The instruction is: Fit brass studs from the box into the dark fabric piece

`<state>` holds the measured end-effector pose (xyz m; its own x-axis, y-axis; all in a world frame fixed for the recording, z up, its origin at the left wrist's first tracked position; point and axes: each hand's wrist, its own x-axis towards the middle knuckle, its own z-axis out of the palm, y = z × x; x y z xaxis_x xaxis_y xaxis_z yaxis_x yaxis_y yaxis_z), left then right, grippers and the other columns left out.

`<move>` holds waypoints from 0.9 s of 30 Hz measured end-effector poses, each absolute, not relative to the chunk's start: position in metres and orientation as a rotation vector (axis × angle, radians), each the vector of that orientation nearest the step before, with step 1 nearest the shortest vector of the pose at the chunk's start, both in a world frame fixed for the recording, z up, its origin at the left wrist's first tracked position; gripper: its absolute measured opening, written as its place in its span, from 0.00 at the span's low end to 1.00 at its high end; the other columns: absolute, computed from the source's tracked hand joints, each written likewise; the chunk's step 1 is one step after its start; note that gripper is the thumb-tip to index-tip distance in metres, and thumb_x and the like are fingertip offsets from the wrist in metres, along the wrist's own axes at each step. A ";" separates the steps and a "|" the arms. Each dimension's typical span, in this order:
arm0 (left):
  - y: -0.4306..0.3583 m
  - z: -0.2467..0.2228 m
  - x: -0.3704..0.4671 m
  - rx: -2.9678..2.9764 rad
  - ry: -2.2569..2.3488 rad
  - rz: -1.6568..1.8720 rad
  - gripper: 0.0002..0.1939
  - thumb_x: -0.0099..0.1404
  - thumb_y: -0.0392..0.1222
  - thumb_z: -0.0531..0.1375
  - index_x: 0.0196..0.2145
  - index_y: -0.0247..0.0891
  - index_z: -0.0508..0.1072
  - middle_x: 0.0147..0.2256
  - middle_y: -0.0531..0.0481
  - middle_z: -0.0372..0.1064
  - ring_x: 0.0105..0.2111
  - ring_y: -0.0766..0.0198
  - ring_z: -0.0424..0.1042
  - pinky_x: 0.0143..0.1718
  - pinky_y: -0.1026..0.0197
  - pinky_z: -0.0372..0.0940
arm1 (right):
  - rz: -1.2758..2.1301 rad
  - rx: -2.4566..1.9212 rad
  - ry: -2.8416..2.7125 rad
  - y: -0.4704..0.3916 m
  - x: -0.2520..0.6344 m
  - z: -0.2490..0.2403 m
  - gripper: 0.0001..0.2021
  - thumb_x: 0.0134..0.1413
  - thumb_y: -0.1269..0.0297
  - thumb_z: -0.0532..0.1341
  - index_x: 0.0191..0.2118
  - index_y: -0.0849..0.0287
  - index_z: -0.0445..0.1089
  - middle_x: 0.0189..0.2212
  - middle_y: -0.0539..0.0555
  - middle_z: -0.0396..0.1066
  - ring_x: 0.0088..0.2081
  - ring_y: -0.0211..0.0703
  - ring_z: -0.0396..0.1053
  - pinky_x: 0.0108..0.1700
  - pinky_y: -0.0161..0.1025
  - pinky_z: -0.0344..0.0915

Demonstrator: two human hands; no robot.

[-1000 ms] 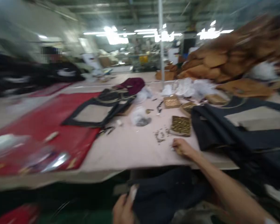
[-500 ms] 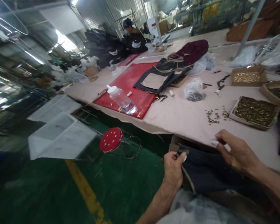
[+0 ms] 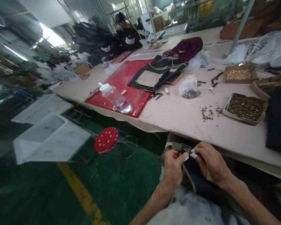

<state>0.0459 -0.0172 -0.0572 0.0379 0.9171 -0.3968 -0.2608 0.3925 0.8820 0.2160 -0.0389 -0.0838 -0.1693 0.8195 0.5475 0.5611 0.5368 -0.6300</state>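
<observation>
A dark fabric piece (image 3: 199, 179) with an olive strap end lies on my lap below the table edge. My left hand (image 3: 174, 168) pinches the strap end from the left. My right hand (image 3: 210, 162) meets it from the right, fingertips closed on the same strap end; whether a small metal part sits between them is too small to tell. An open cardboard box of brass fittings (image 3: 244, 107) stands on the table just above my hands, with loose fittings (image 3: 207, 112) scattered beside it.
The pink-covered table (image 3: 178, 122) carries a red mat (image 3: 126, 84), a plastic bottle (image 3: 114, 97), black fabric frames (image 3: 154, 76), a bag of parts (image 3: 189, 89) and more boxes (image 3: 240, 73). A red stool (image 3: 106, 139) stands on the green floor. Another person (image 3: 126, 32) sits far back.
The view swung from the far hall down to my lap. My right hand left the table edge and came down to join the left hand on the strap end.
</observation>
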 end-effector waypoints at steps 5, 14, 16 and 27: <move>-0.018 -0.052 0.051 0.806 1.169 1.006 0.20 0.60 0.54 0.72 0.30 0.31 0.78 0.30 0.47 0.71 0.30 0.66 0.64 0.34 0.63 0.61 | 0.263 -1.137 -1.925 -0.044 0.215 -0.080 0.07 0.68 0.75 0.56 0.47 0.59 0.67 0.39 0.59 0.69 0.38 0.49 0.66 0.39 0.46 0.65; -0.020 -0.060 0.045 0.869 1.192 0.966 0.13 0.56 0.45 0.72 0.28 0.31 0.78 0.29 0.46 0.72 0.28 0.64 0.65 0.31 0.62 0.59 | 0.397 -1.163 -1.705 -0.054 0.218 -0.095 0.07 0.69 0.72 0.56 0.49 0.58 0.66 0.39 0.58 0.68 0.39 0.48 0.68 0.39 0.45 0.67; -0.021 -0.060 0.044 0.921 1.183 0.966 0.12 0.58 0.44 0.71 0.31 0.31 0.79 0.30 0.45 0.73 0.30 0.63 0.66 0.33 0.62 0.60 | 0.416 -1.169 -1.673 -0.055 0.219 -0.094 0.07 0.69 0.72 0.56 0.50 0.58 0.67 0.39 0.58 0.68 0.39 0.47 0.68 0.39 0.44 0.67; -0.016 -0.060 0.039 1.138 1.105 0.907 0.12 0.63 0.45 0.68 0.29 0.32 0.77 0.29 0.47 0.72 0.31 0.62 0.66 0.36 0.61 0.62 | 0.307 -1.144 -1.753 -0.046 0.209 -0.083 0.10 0.67 0.77 0.57 0.49 0.58 0.66 0.40 0.59 0.69 0.39 0.49 0.66 0.40 0.46 0.64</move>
<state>0.0392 -0.0158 -0.0603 0.2326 0.9524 -0.1969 -0.0081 0.2044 0.9789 0.2093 -0.0455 -0.0829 -0.0741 0.8044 0.5895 0.5562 0.5240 -0.6451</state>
